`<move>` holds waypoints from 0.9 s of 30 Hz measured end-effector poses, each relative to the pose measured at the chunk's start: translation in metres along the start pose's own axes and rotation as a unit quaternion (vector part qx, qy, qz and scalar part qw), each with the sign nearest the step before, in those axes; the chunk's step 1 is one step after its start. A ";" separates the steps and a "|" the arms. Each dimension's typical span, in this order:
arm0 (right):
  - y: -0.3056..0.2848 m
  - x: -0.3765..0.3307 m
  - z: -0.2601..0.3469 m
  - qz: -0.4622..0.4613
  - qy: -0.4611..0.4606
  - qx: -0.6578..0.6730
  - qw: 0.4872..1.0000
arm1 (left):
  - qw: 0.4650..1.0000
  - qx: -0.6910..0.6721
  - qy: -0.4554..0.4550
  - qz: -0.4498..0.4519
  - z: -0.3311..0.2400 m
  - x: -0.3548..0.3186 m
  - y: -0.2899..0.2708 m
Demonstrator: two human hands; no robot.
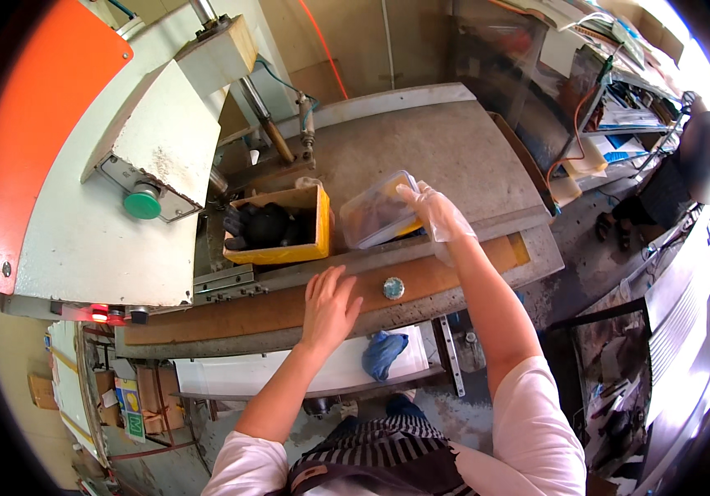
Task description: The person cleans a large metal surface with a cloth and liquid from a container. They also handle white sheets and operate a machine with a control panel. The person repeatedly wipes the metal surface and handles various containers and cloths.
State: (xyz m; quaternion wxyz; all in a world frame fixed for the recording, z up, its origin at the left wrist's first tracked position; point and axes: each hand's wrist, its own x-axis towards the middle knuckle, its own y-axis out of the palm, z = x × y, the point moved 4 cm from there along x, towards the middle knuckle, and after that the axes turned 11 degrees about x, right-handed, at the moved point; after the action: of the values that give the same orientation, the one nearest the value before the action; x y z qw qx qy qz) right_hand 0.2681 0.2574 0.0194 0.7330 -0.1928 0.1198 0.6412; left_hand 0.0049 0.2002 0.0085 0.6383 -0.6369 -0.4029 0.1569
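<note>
The left hand [329, 307] lies flat with fingers spread, holding nothing, on the brown wooden strip [231, 318] at the near edge of the grey worktable [454, 149]. Far of it sits a yellow box [276, 227] of dark parts. The right hand [433, 211], in a clear glove, grips a clear plastic tub [375, 211] above the table's middle, its long axis running left-near to right-far, tilted.

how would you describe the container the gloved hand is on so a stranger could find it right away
Start at the big white and orange machine on the left and look right across the grey metal worktable. Past the open yellow cardboard box of dark parts sits a clear plastic rectangular tub, gripped by the right hand in a thin see-through glove. Unlike the opaque yellow box, it is transparent and tilted.
</note>
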 end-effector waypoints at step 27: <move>0.046 -0.124 -0.067 -0.235 -0.338 -0.052 0.910 | 0.990 -0.062 -0.020 0.123 0.000 -0.113 0.027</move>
State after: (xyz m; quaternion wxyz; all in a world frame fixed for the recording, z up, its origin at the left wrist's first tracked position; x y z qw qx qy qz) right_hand 0.2091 0.1221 0.0062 0.8484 -0.0250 -0.2170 0.4823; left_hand -0.0575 0.1230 -0.0526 0.5652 -0.7165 -0.3436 0.2218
